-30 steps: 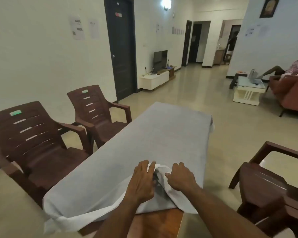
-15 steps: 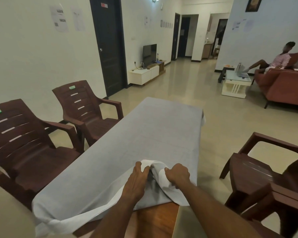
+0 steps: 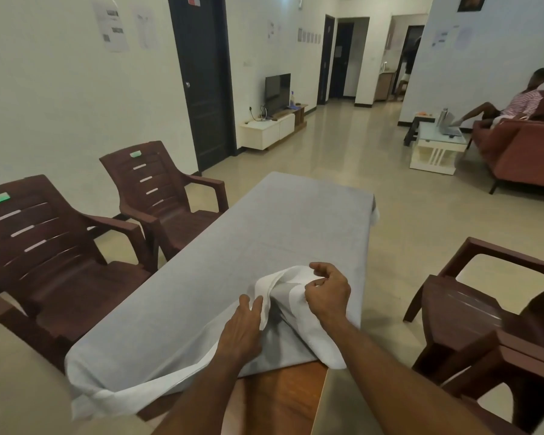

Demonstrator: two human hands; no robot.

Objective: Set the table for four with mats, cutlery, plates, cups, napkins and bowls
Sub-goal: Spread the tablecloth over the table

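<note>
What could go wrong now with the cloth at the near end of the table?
The right hand pinches the folded-back tablecloth and the left hand presses it. A hard pull may drag the cloth off the far end. The bare wooden table corner may stay uncovered, and the bunched fold may leave wrinkles.

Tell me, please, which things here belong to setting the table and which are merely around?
Job:
tablecloth
table
left hand
right hand, pinching the cloth's folded edge

Around:
brown chairs
television
coffee table
sofa

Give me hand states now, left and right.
Left hand: open, fingers straight, pressing on the tablecloth.
Right hand: pinching the folded-back white edge of the tablecloth.
</note>
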